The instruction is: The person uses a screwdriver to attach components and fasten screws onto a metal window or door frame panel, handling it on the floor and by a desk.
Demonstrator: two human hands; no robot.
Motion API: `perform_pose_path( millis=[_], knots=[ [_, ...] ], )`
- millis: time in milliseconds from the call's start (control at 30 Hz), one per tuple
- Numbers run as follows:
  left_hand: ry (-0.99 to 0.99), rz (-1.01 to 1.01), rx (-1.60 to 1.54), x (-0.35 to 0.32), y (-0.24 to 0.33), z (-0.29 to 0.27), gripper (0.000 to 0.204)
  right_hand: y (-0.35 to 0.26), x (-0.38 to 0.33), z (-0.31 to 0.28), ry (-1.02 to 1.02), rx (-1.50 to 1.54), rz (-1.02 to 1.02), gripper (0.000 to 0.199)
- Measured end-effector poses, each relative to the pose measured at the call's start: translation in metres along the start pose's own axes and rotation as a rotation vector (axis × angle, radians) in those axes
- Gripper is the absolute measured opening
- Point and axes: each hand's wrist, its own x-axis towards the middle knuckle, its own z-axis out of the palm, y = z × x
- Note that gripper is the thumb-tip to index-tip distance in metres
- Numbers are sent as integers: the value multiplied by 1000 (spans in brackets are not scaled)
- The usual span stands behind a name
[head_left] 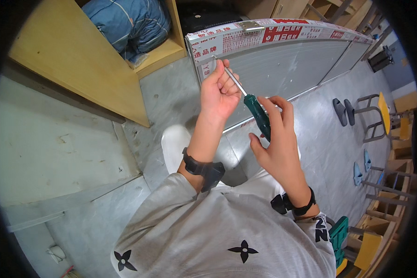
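Note:
A screwdriver [256,112] with a dark green handle and a bright metal shaft slants between my hands. My left hand [220,90] is closed, its fingers curled about the shaft close to the tip. Around the handle, the fingers of my right hand [280,143] bend loosely, with the thumb on the near side. The tip points at a small metal piece, probably a screw, on the frame of a large grey panel [287,65]. Printed red and white film covers that frame, and a metal hinge-like plate [252,27] sits on its top edge.
A wooden cabinet door [78,65] stands at the left, beside a compartment holding blue bedding [129,23]. Dark slippers [339,111] and a yellow-seated stool [383,113] are at the right, with light blue slippers [358,173] nearer. A green plastic object [339,238] lies lower right.

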Motion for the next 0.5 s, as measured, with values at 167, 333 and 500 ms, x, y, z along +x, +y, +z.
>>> perform_pose_path(
  millis=[167, 333, 500],
  knots=[
    [-65, -58, -99, 5, 4, -1, 18, 3, -5, 6, 312, -198, -204, 50],
    [-35, 54, 10, 2, -2, 6, 24, 3, -2, 4, 370, -121, -146, 49],
    [-110, 41, 111, -3, -6, 4, 25, -4, 0, -1, 398, -81, -124, 48]
  ],
)
